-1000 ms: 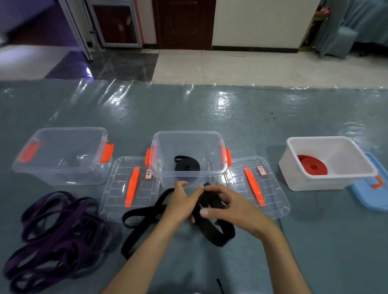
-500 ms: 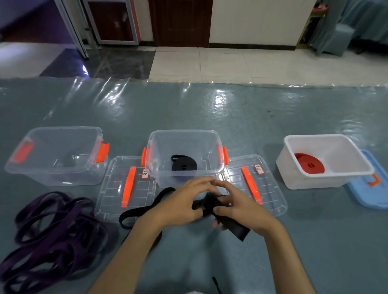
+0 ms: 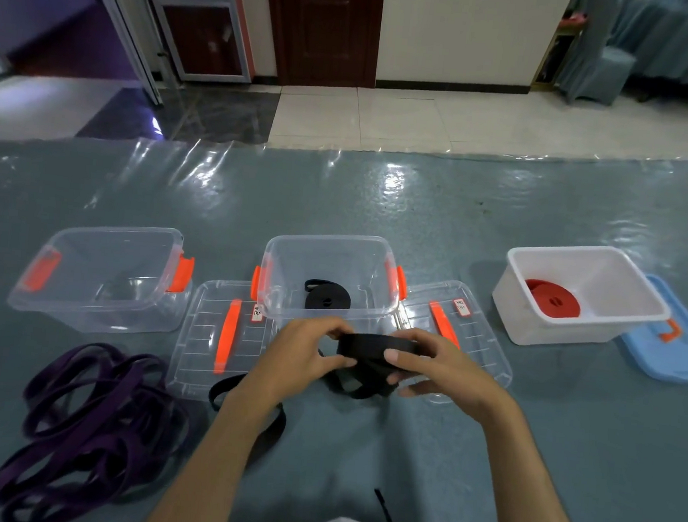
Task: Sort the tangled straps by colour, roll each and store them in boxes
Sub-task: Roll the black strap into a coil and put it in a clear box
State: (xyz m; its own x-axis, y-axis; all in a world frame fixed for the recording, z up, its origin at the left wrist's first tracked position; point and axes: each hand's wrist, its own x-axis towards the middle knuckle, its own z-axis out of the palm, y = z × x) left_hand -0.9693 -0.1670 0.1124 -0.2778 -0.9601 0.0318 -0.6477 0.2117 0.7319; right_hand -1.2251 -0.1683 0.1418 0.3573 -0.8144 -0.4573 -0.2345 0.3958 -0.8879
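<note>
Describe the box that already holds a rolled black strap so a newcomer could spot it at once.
On the grey-blue table, three open boxes stand in a row. It is the middle box, clear with orange latches. Only it holds a black roll; the clear left box looks empty, the white box holds red.

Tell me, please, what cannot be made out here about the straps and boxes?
- Black strap, head view: both hands cover its ends.
- Lid labels: too small to read.
- Purple straps: tangled, count unclear.
- Left box: glare hides its contents.
</note>
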